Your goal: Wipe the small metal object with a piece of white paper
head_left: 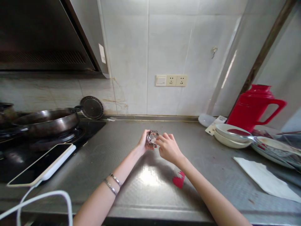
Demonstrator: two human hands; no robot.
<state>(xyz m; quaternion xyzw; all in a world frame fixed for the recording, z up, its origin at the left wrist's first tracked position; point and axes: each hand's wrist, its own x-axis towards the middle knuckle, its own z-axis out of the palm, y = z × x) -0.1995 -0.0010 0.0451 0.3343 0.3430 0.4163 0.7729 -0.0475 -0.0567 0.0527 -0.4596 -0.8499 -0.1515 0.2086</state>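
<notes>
My left hand is wrapped round a small shiny metal ring-shaped object, held above the middle of the steel counter. From the right, my right hand meets it, fingers bent and pinched at the object's right side. Whether those fingertips grip the ring itself or something small and pale beside it is too small to tell. Below my right forearm a torn red piece lies on the counter.
At the left, a steel pan sits on the black stove, with a white-cased phone and cable in front. Stacked bowls, a red thermos, plates and a white cloth are at the right.
</notes>
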